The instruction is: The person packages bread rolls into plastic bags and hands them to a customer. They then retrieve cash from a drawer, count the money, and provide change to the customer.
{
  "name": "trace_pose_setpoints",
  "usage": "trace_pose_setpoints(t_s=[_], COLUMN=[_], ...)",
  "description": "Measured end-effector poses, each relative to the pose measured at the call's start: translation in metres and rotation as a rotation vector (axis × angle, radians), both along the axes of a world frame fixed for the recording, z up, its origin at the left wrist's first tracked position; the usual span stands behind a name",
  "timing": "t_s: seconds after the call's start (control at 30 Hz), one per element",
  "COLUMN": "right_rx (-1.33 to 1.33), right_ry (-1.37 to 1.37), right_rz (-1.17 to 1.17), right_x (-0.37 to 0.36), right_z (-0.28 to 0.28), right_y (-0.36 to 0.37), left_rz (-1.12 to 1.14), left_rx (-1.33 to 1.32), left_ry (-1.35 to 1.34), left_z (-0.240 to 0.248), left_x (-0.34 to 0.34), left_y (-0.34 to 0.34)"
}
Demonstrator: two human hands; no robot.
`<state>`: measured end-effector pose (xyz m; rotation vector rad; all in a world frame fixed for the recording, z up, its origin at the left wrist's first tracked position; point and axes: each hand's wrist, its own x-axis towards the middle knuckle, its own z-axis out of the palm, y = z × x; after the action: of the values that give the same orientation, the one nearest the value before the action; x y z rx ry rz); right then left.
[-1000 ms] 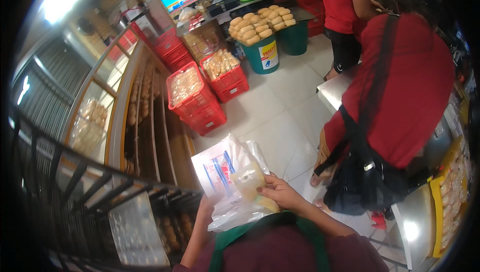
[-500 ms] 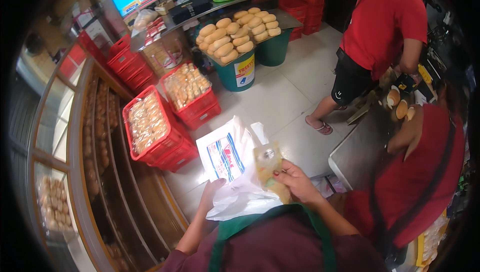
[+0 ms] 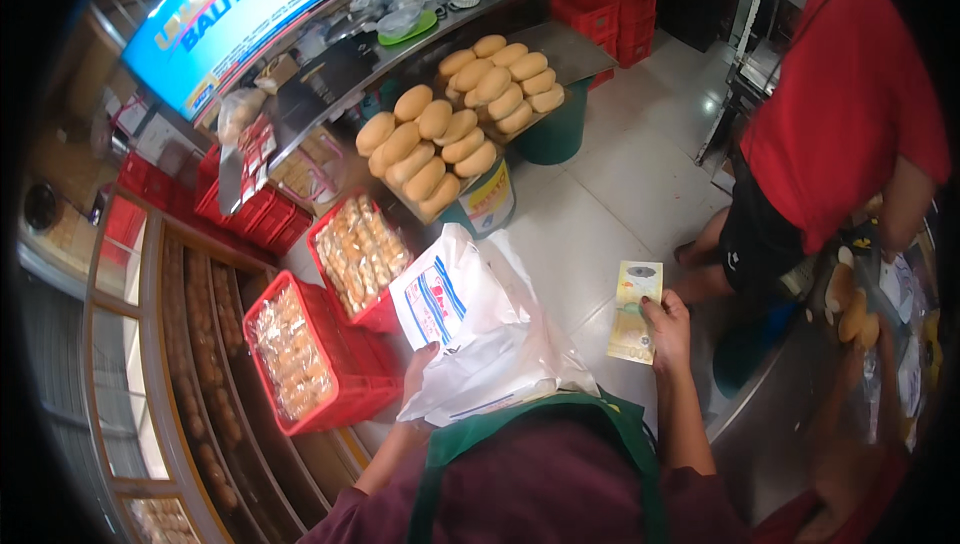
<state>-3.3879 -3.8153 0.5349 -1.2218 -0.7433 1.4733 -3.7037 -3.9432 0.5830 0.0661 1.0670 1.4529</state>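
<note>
My left hand point(image 3: 420, 369) grips the side of a white plastic bag point(image 3: 500, 344) with blue and red print. The bag hangs crumpled in front of my green apron point(image 3: 500, 429); what is inside it cannot be seen. Out to the right, my right hand point(image 3: 668, 329) pinches a yellowish banknote point(image 3: 632, 319) between thumb and fingers. The note is held upright and flat, apart from the bag, above the tiled floor.
Red crates point(image 3: 345, 374) of wrapped bread stand left of the bag, beside a glass-fronted shelf case point(image 3: 130, 384). Ahead, bread rolls point(image 3: 430, 144) are piled on trays over green bins point(image 3: 550, 134). A person in red point(image 3: 830, 134) stands at a worktable point(image 3: 765, 444) on the right.
My right hand has moved right, carrying the banknote away from the bag. The view has shifted. The person in red stands farther right in it; another person in red has mostly left the view.
</note>
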Motion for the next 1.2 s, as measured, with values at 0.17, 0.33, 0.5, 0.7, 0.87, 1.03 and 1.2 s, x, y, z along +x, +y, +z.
trace_pose_setpoints(t_s=[0.17, 0.33, 0.5, 0.7, 0.87, 1.03, 1.2], right_rx=[-0.015, 0.003, -0.018, -0.084, -0.164, -0.202, -0.363], right_ry=[-0.022, -0.181, -0.246, -0.355, -0.282, -0.170, -0.348], right_rz=[0.031, 0.053, -0.038, -0.039, -0.104, -0.013, 0.114], right_x=[-0.024, -0.031, -0.024, -0.005, 0.013, 0.011, 0.029], right_z=[0.006, 0.005, 0.003, 0.001, -0.047, -0.099, -0.197], right_y=[0.111, 0.234, 0.344, 0.456, 0.542, 0.666, 0.732], left_rz=[-0.078, -0.211, -0.439, -0.433, -0.439, -0.431, -0.239], left_rx=[-0.074, -0.046, -0.005, 0.067, 0.050, 0.099, 0.001], left_ry=[0.015, 0.186, 0.085, -0.129, 0.074, 0.037, 0.012], left_z=[-0.015, -0.076, -0.047, -0.014, -0.018, -0.055, -0.109], left_x=[-0.021, -0.035, -0.019, -0.008, 0.009, 0.036, 0.031], left_y=[0.112, 0.244, 0.405, 0.571, 0.697, 0.839, 0.951])
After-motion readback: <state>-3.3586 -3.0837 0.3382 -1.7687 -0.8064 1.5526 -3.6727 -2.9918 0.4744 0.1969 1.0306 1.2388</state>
